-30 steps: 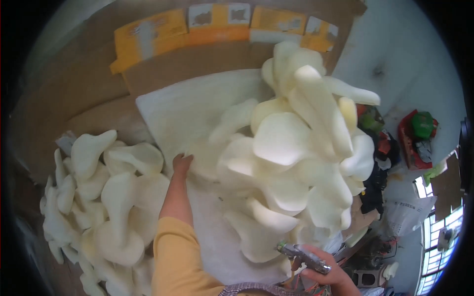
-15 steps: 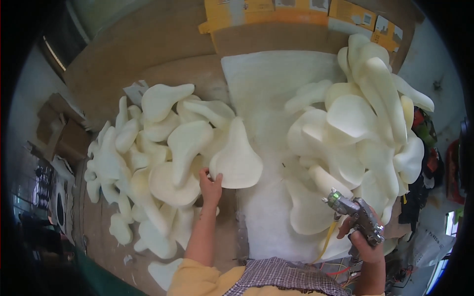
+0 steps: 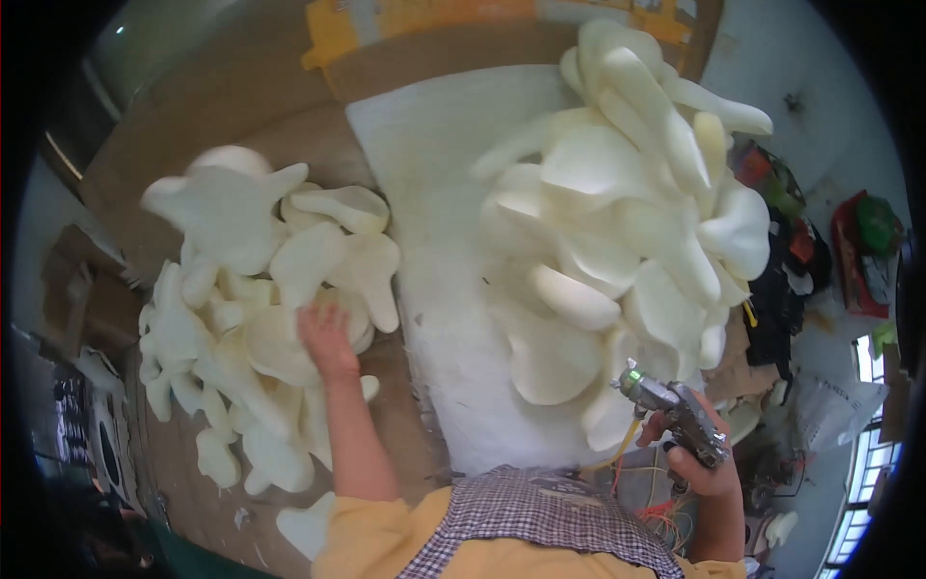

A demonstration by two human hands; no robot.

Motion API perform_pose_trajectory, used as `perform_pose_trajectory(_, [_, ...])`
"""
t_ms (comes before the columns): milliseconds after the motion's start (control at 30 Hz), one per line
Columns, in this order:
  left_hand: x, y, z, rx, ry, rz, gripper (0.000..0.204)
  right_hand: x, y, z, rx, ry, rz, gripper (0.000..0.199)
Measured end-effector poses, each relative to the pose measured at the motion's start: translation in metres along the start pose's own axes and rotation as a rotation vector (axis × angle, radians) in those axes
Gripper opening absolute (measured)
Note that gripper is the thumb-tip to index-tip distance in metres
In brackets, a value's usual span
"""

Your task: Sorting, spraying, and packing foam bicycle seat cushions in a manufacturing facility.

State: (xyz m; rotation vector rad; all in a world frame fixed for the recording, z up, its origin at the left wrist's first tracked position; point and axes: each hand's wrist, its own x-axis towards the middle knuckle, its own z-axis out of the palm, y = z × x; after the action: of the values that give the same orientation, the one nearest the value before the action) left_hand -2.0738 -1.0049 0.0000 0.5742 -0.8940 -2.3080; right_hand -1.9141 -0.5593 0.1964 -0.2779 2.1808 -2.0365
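My left hand (image 3: 328, 338) is over the left pile of pale cream foam pieces (image 3: 275, 343), its fingers spread and slightly blurred. It appears to rest on a rounded piece; whether it presses on it I cannot tell. Just beyond the fingers lies a foam piece with its narrow end toward me (image 3: 367, 275). A broad, lobed piece (image 3: 227, 217) tops the pile's far left. My right hand (image 3: 704, 463) is wrapped round the handle of a metal spray gun (image 3: 675, 410) with a green ring near its nozzle. The gun points left, in front of the right foam pile (image 3: 627, 222).
A whitish sheet (image 3: 434, 193) covers the middle of the brown cardboard-topped table (image 3: 289, 116). Yellow tape and cardboard (image 3: 415, 24) run along the far edge. Orange and yellow hoses (image 3: 656, 516) hang beside my checked apron (image 3: 540, 521). Dark cloth (image 3: 772, 318) lies at the right.
My left hand has let go of the pear-shaped foam piece and opened over the left pile. The whole view has shifted, with both piles now farther left. The spray gun stays in my right hand.
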Motion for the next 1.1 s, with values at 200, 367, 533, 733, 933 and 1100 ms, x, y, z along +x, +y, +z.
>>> perform_pose_trajectory(200, [-0.164,-0.188,-0.011,0.996,-0.553,-1.199,0.043,-0.044,0.004,-0.031,-0.123,-0.058,0.120,0.064])
perform_pose_trajectory(367, [-0.208,-0.187,-0.015,0.664,-0.209,-0.809,0.049,-0.068,0.004,-0.058,-0.143,-0.114,0.107,0.069])
perform_pose_trajectory(533, [-0.176,-0.096,-0.024,1.058,-0.198,-0.218,0.045,-0.076,0.005,-0.069,-0.160,-0.216,0.078,0.061])
perform_pose_trajectory(733, [-0.183,-0.061,-0.065,1.164,-0.035,0.215,0.039,-0.057,-0.002,-0.061,-0.244,-0.371,0.103,0.052])
perform_pose_trajectory(933, [-0.211,-0.047,-0.087,1.122,0.083,0.061,0.040,-0.054,-0.016,-0.053,0.044,-0.293,-0.019,0.056])
perform_pose_trajectory(1100, [-0.202,0.001,-0.028,0.275,0.273,0.126,0.046,-0.074,-0.007,-0.086,-0.023,-0.357,-0.030,0.062])
